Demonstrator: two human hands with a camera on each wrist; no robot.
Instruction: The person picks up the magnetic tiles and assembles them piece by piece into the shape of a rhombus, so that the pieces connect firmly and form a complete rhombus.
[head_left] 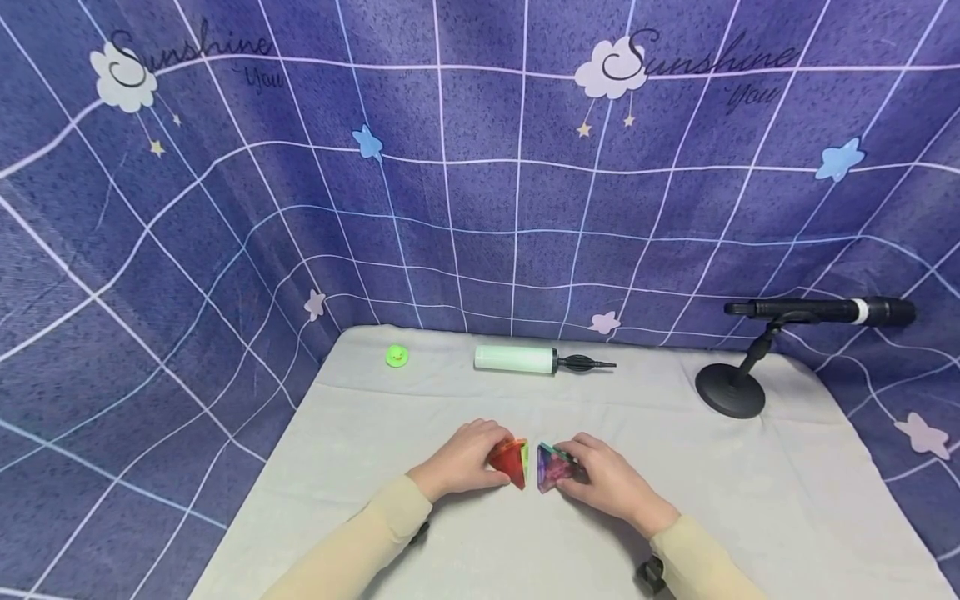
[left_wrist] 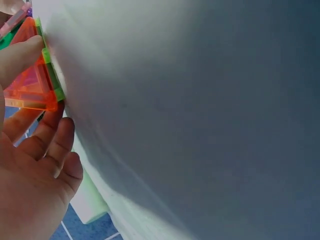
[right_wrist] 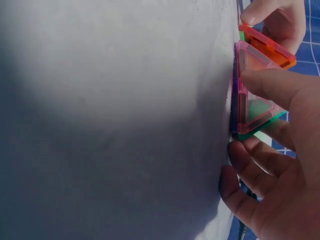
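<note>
My left hand (head_left: 463, 458) pinches a see-through red-orange triangular magnetic tile shape (head_left: 507, 463), with a green edge (left_wrist: 56, 82) against the white cloth. Opposite it, my right hand (head_left: 611, 482) pinches a second tile shape (head_left: 553, 470), made of pink, teal-green and purple triangles. In the right wrist view, the thumb lies across the pink tile (right_wrist: 243, 107) and fingers show beyond the green side. A narrow gap separates the two shapes in the head view. Both appear pyramid-like, though the fingers hide parts of them.
Near the back edge of the cloth-covered table (head_left: 360, 500) lie a small green toy (head_left: 397, 357) and a pale green hand pump (head_left: 514, 360) with a black nozzle. A black stand (head_left: 731, 390) holding a dark cylinder (head_left: 817, 311) is at the right. Patterned blue curtains (head_left: 480, 200) surround the table.
</note>
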